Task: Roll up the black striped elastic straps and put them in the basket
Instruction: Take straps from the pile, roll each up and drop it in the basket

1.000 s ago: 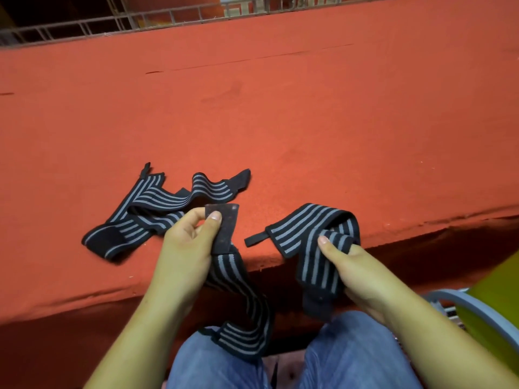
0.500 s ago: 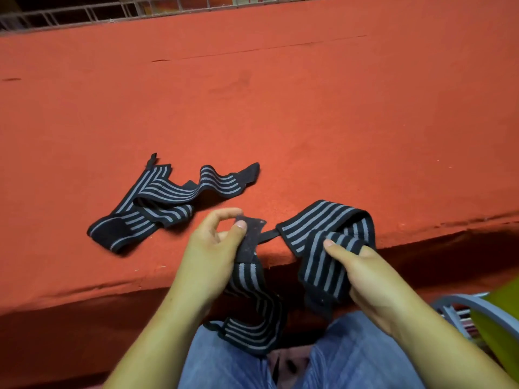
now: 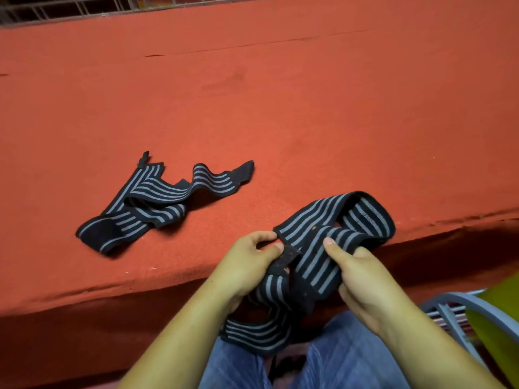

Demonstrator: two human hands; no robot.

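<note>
- The held strap [image 3: 317,259] is in front of the person at the near edge of the red felt surface [image 3: 309,108]. One loop of it lies on the felt, and the rest sags down to the lap [image 3: 351,360].
- The left hand [image 3: 247,262] pinches the plain black end patch [image 3: 289,255] between thumb and forefinger; its fingers [image 3: 266,236] are curled in around that patch.
- The right hand [image 3: 362,279] grasps the striped band a little further along. The thumb [image 3: 329,243] is pressed on top and the other fingers are wrapped underneath.
- The second strap [image 3: 157,197] lies loose and crumpled on the felt to the left, well apart from both hands and untouched.
- Handling, as a judgement: the strap looks light, limp and stretchy. It folds and twists under its own weight, so it will not hold a shape unless kept taut.
- The woven face looks grippy rather than slick, so a light pinch should hold it.
- The best hold is probably the flat end patch as the core of the roll. The other hand can then feed the band flat and under slight tension, taking out the visible twist first.
- A finished roll is likely to spring open unless it stays pinched.
- A grey wire frame [image 3: 455,307] shows at lower right. I cannot tell whether it is the basket.
</note>
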